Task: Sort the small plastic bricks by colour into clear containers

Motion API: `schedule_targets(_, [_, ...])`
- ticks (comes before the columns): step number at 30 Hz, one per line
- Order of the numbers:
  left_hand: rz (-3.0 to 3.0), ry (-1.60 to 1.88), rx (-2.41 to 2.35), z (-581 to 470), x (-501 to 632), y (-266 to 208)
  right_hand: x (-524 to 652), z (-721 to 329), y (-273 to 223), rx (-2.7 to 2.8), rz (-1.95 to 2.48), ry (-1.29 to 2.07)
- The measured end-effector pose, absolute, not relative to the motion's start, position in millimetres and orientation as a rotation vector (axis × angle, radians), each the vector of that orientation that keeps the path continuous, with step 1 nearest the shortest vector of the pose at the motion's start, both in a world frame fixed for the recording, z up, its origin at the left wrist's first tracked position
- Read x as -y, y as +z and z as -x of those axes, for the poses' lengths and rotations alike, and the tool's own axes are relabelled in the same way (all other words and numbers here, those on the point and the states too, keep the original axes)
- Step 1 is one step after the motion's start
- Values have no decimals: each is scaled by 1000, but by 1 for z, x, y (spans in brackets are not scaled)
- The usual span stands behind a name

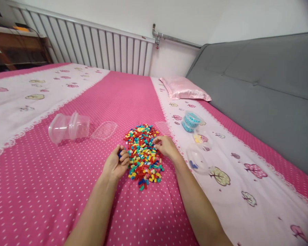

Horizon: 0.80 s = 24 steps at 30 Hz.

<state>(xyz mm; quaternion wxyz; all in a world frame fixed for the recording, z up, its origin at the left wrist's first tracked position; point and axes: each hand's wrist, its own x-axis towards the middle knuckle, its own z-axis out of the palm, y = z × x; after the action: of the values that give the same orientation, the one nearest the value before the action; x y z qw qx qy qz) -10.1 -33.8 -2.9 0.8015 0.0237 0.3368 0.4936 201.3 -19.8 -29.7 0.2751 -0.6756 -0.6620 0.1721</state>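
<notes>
A heap of small toy building bricks (143,153) in red, yellow, green, blue and white lies on the pink bedspread. At its left edge my left hand (117,160) is turned palm up, its fingers curled around dark blue bricks (119,153). My right hand (166,146) reaches over the right side of the heap with thumb and fingertips close together; what is between them is too small to make out. Right of it stand clear tubs: one with turquoise bricks (190,122), one with a few yellow bricks (200,138), and one with a few blue bricks (193,164).
Nested clear plastic tubs (69,127) lie on their side at left, beside a clear lid (104,131). Another lid (163,127) lies behind my right hand. Farther back are a pink pillow (183,88), a grey headboard (256,78) and a white radiator (105,48).
</notes>
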Motion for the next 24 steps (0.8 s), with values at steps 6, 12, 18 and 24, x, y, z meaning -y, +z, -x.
schedule_targets(6, [-25, 1059, -724, 11, 34, 1, 18, -207, -31, 1763, 1929, 446])
schedule_targets(12, [-58, 1068, -737, 11, 33, 0, 21, -203, -25, 1817, 1895, 438])
schedule_targets(18, [-55, 1068, -722, 11, 34, -2, 24, -188, -24, 1811, 2033, 330])
schedule_targets(24, [-44, 1061, -710, 12, 33, -4, 23, -190, -27, 1841, 2006, 318])
